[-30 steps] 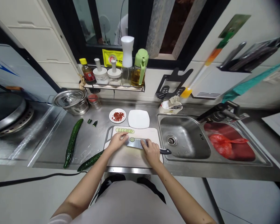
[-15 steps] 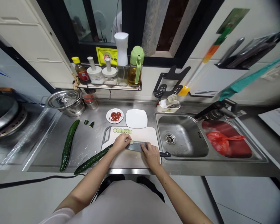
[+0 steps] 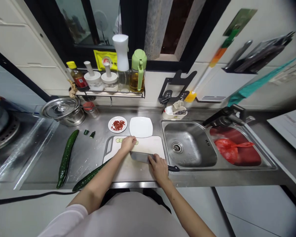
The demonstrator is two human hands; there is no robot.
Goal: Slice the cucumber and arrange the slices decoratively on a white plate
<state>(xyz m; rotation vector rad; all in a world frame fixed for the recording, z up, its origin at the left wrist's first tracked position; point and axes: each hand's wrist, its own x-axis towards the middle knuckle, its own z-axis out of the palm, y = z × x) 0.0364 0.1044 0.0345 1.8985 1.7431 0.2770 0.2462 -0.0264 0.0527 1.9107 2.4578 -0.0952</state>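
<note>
steel counter (image 3: 90,154) bears a cutting board (image 3: 151,144) where the right hand (image 3: 160,168) grips a knife (image 3: 139,157), the left hand (image 3: 127,144) bunched over cucumber slices (image 3: 118,140), its hold unclear, with a long cucumber (image 3: 67,159) left of the board, a square plate (image 3: 141,127) behind and the sink (image 3: 191,144) right of it

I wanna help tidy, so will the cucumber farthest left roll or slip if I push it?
The cucumber might roll sideways, being long and rounded, though its slight curve could make it wobble or stop. Its glossy skin suggests it may feel slippery.
</note>
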